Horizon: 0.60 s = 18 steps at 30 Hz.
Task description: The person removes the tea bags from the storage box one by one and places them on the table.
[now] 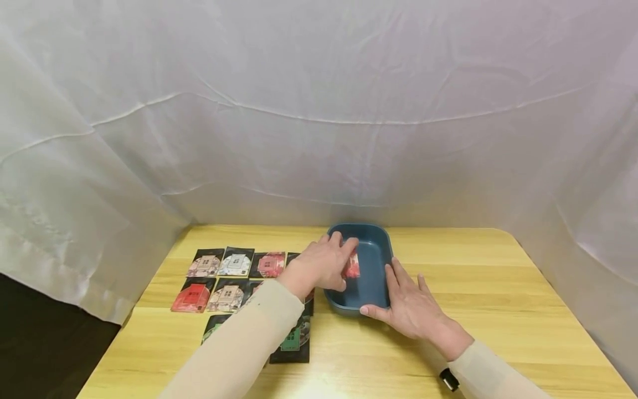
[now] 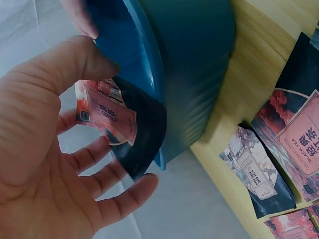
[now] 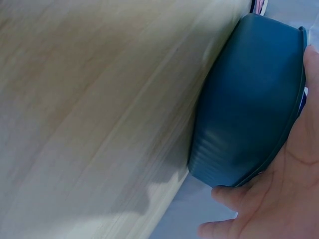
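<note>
A small tea packet (image 2: 142,119) with a pink label and black end is pinched between the thumb and fingers of my left hand (image 1: 324,263). That hand reaches over the left rim of a deep blue plastic tub (image 1: 371,271), and the packet overlaps the rim in the left wrist view. My right hand (image 1: 416,307) rests against the tub's near right corner, its thumb at the front rim and its fingers extended along the right side. In the right wrist view, the tub's smooth outer wall (image 3: 249,99) shows beside this hand.
Several tea packets lie in rows left of the tub, among them a red one (image 1: 193,296), a white one (image 1: 236,262) and a green one (image 1: 294,341). My left forearm covers part of them. Pale cloth (image 1: 349,155) hangs behind the wooden table (image 1: 473,277).
</note>
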Each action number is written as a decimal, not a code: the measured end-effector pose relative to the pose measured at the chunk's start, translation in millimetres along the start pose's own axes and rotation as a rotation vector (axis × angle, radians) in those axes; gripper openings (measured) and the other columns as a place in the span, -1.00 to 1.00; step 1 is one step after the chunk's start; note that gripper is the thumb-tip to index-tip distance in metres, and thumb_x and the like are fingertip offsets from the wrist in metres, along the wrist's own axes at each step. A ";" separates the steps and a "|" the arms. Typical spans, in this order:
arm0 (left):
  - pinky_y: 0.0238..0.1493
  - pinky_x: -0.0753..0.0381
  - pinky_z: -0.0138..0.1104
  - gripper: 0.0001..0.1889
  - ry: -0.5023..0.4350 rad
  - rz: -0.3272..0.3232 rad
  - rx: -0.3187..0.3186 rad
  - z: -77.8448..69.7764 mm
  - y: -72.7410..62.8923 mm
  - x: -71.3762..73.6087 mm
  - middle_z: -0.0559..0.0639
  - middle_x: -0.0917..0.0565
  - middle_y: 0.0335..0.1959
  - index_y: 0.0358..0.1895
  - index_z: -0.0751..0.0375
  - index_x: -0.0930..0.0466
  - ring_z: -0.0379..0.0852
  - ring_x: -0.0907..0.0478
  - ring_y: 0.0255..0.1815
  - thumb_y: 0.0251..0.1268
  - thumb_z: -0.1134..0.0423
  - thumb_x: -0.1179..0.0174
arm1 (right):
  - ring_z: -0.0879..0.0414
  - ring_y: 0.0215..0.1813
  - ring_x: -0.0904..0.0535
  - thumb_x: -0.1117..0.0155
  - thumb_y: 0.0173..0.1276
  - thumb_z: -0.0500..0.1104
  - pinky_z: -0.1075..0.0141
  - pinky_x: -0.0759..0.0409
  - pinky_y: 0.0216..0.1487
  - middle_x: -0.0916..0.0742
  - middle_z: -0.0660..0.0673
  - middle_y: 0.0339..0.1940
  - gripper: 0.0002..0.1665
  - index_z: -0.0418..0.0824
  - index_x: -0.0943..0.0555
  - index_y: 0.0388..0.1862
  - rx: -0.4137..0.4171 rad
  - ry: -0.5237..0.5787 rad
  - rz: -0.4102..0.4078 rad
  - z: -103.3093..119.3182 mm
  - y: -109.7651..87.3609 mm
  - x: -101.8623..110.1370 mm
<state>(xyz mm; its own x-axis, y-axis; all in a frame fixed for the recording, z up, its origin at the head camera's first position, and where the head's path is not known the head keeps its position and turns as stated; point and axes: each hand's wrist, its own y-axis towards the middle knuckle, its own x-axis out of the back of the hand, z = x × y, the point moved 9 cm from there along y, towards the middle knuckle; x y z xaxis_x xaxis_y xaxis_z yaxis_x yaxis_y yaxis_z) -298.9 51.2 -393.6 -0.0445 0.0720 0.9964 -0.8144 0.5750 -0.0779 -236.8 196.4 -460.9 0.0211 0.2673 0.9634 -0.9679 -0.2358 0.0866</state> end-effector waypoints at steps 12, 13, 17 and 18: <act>0.35 -0.60 -0.11 0.06 0.042 -0.054 -0.008 6.3 -6.1 4.6 0.10 -0.45 0.31 0.55 0.13 -0.23 0.04 -0.40 0.28 0.03 -0.16 -0.59 | -0.40 0.65 -0.22 -0.08 0.31 0.68 -0.54 -0.14 0.48 -0.15 -0.50 0.70 0.45 -0.48 -0.11 0.66 0.001 -0.005 -0.006 0.8 -1.0 -0.2; 0.35 -0.60 -0.11 0.04 0.046 -0.057 -0.009 8.2 -8.2 5.7 0.09 -0.46 0.30 0.54 0.13 -0.24 0.04 -0.40 0.28 0.02 -0.16 -0.59 | -0.40 0.64 -0.23 -0.06 0.31 0.69 -0.54 -0.15 0.48 -0.16 -0.50 0.69 0.46 -0.48 -0.11 0.66 0.004 -0.008 -0.009 1.0 -1.2 0.0; 0.38 -0.57 -0.09 0.08 0.045 -0.061 -0.002 18.7 -18.0 8.9 0.11 -0.44 0.32 0.54 0.17 -0.22 0.06 -0.39 0.32 -0.01 -0.15 -0.60 | -0.41 0.63 -0.25 0.02 0.29 0.73 -0.54 -0.17 0.48 -0.16 -0.50 0.69 0.49 -0.49 -0.12 0.65 0.011 -0.017 -0.019 0.8 -2.1 0.4; 0.38 -0.57 -0.08 0.08 0.043 -0.063 0.001 21.6 -20.6 9.6 0.11 -0.44 0.32 0.53 0.18 -0.22 0.07 -0.39 0.32 -0.02 -0.15 -0.61 | -0.41 0.63 -0.25 0.03 0.29 0.74 -0.54 -0.17 0.47 -0.16 -0.51 0.69 0.49 -0.49 -0.13 0.65 0.013 -0.018 -0.021 0.6 -2.4 0.5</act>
<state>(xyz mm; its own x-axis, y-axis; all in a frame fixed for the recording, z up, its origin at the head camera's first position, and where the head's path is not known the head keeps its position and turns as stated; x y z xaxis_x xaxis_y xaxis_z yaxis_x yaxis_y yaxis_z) -295.0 22.4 -381.7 0.0315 0.0704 0.9970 -0.8154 0.5787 -0.0151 -234.3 196.6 -460.5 0.0462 0.2559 0.9656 -0.9639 -0.2422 0.1103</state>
